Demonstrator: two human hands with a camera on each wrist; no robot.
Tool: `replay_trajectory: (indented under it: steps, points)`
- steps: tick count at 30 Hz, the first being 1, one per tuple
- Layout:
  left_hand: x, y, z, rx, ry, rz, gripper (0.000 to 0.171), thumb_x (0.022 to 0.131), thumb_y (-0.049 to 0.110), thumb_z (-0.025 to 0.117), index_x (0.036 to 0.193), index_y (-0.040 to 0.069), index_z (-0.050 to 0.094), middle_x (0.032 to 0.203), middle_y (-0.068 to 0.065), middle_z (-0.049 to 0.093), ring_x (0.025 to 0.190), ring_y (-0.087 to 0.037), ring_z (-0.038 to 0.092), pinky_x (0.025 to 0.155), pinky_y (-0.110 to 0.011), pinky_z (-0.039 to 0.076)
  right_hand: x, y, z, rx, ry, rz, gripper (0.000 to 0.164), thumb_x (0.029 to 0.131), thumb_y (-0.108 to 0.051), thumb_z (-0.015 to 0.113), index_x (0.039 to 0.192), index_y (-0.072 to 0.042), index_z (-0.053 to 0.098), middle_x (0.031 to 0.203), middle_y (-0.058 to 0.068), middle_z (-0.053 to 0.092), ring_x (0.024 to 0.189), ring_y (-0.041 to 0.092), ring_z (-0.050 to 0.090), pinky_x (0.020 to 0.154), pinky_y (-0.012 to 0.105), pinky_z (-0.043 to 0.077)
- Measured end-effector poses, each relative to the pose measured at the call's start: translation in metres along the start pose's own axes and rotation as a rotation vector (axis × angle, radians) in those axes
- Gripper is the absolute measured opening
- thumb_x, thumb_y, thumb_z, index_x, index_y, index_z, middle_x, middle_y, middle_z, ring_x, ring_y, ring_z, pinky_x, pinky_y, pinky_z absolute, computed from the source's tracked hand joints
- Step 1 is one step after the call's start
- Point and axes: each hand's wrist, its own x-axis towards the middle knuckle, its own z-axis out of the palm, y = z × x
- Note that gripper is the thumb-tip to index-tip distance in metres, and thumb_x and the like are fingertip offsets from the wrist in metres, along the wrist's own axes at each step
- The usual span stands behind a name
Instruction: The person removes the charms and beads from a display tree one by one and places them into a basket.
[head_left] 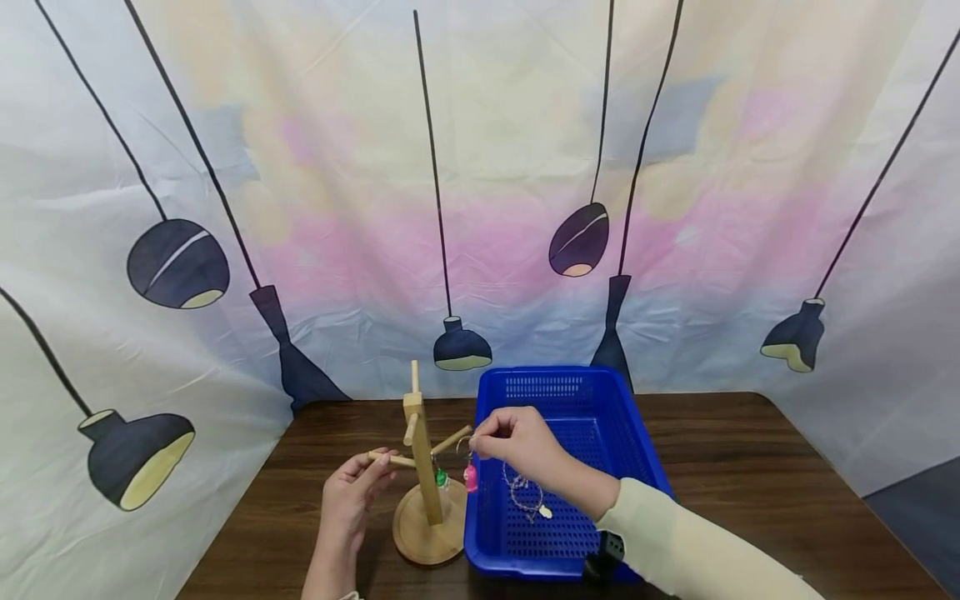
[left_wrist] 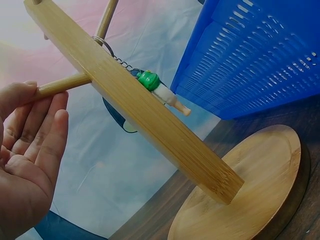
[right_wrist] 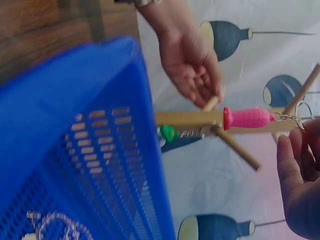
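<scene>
A wooden stand (head_left: pixel 424 467) with several pegs and a round base stands left of the blue basket. My left hand (head_left: pixel 348 497) pinches the end of its left peg (left_wrist: pixel 62 85) between thumb and fingers. With thumb and fingertips, my right hand (head_left: pixel 525 442) holds the metal ring (right_wrist: pixel 303 112) of a keychain with a pink charm (right_wrist: pixel 247 118). The charm dangles close to the tip of the right peg (head_left: pixel 453 439), by the basket's left rim. On that peg, near the post, hangs another keychain with a green-and-white charm (left_wrist: pixel 149 80).
The blue plastic basket (head_left: pixel 474 533) has perforated sides and floor, and its left rim stands close beside the stand's base. A beaded bracelet (head_left: pixel 516 502) with a pale charm lies inside it. Behind the dark wooden table (head_left: pixel 742 492) hangs a cloth (head_left: pixel 517 125) printed with lamps.
</scene>
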Motion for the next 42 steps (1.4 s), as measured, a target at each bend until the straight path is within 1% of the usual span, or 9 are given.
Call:
replay_trajectory:
  steps: [4, 14, 17, 20, 25, 28, 32, 39, 42]
  points:
    - [0.0, 0.0, 0.0, 0.005, 0.004, -0.011, 0.028, 0.1, 0.0, 0.063, 0.087, 0.022, 0.076, 0.089, 0.009, 0.08, 0.083, 0.0, 0.075, 0.078, -0.017, 0.063, 0.005, 0.008, -0.012, -0.054, 0.001, 0.012, 0.013, 0.09, -0.007, 0.071, 0.091, 0.005, 0.076, 0.094, 0.017, 0.076, 0.073, 0.007, 0.065, 0.066, 0.02, 0.057]
    - [0.001, -0.002, -0.001, 0.025, 0.022, -0.023, 0.026, 0.1, 0.002, 0.064, 0.088, 0.022, 0.076, 0.089, 0.01, 0.08, 0.083, -0.001, 0.075, 0.079, -0.018, 0.064, 0.019, 0.033, -0.039, -0.115, 0.01, 0.048, 0.013, 0.094, -0.009, 0.07, 0.088, 0.003, 0.074, 0.091, 0.017, 0.075, 0.075, 0.014, 0.067, 0.071, 0.026, 0.057]
    - [0.001, -0.002, -0.001, 0.028, 0.027, -0.022, 0.025, 0.1, 0.002, 0.064, 0.089, 0.021, 0.076, 0.088, 0.011, 0.08, 0.082, -0.001, 0.075, 0.079, -0.018, 0.064, 0.021, 0.04, -0.043, -0.126, -0.005, 0.066, 0.014, 0.094, -0.009, 0.069, 0.089, 0.004, 0.074, 0.09, 0.02, 0.074, 0.075, 0.012, 0.065, 0.072, 0.028, 0.057]
    - [0.0, -0.001, -0.002, 0.036, 0.029, -0.021, 0.026, 0.1, 0.002, 0.063, 0.089, 0.022, 0.076, 0.088, 0.011, 0.08, 0.082, 0.0, 0.075, 0.079, -0.018, 0.064, 0.022, 0.044, -0.046, -0.131, -0.028, 0.085, 0.016, 0.095, -0.008, 0.069, 0.093, 0.006, 0.074, 0.092, 0.024, 0.073, 0.075, 0.018, 0.066, 0.074, 0.032, 0.06]
    - [0.0, -0.001, -0.001, 0.031, 0.025, -0.027, 0.026, 0.1, 0.002, 0.063, 0.088, 0.022, 0.076, 0.089, 0.011, 0.08, 0.083, 0.0, 0.075, 0.079, -0.018, 0.064, 0.024, 0.054, -0.05, -0.145, -0.033, 0.105, 0.015, 0.095, -0.008, 0.068, 0.094, 0.006, 0.074, 0.091, 0.022, 0.074, 0.077, 0.021, 0.068, 0.077, 0.039, 0.062]
    - [0.0, -0.002, -0.001, 0.025, 0.027, -0.026, 0.025, 0.1, 0.002, 0.064, 0.088, 0.021, 0.076, 0.089, 0.01, 0.08, 0.082, -0.001, 0.075, 0.079, -0.018, 0.064, 0.026, 0.06, -0.052, -0.153, -0.036, 0.114, 0.015, 0.095, -0.007, 0.068, 0.092, 0.007, 0.074, 0.087, 0.019, 0.073, 0.075, 0.022, 0.066, 0.075, 0.038, 0.06]
    - [0.001, -0.002, -0.001, 0.028, 0.038, -0.021, 0.026, 0.099, 0.001, 0.064, 0.087, 0.021, 0.076, 0.089, 0.009, 0.08, 0.081, -0.001, 0.075, 0.078, -0.018, 0.064, 0.027, 0.069, -0.054, -0.175, -0.065, 0.12, 0.014, 0.095, -0.007, 0.067, 0.09, 0.006, 0.073, 0.077, 0.01, 0.068, 0.071, 0.017, 0.058, 0.072, 0.031, 0.05]
    - [0.001, -0.002, -0.001, 0.043, 0.019, -0.026, 0.026, 0.1, 0.002, 0.063, 0.087, 0.021, 0.075, 0.089, 0.011, 0.08, 0.083, 0.0, 0.074, 0.078, -0.017, 0.063, 0.029, 0.085, -0.059, -0.252, -0.04, 0.157, 0.015, 0.095, -0.007, 0.067, 0.086, 0.003, 0.073, 0.079, 0.016, 0.07, 0.069, 0.012, 0.056, 0.073, 0.027, 0.047]
    - [0.001, -0.001, -0.001, 0.052, 0.026, -0.03, 0.027, 0.1, 0.002, 0.063, 0.087, 0.022, 0.075, 0.089, 0.012, 0.079, 0.082, 0.001, 0.074, 0.078, -0.017, 0.063, 0.029, 0.092, -0.061, -0.279, -0.035, 0.182, 0.017, 0.095, -0.006, 0.066, 0.082, 0.004, 0.072, 0.071, 0.01, 0.067, 0.064, 0.012, 0.05, 0.071, 0.028, 0.043]
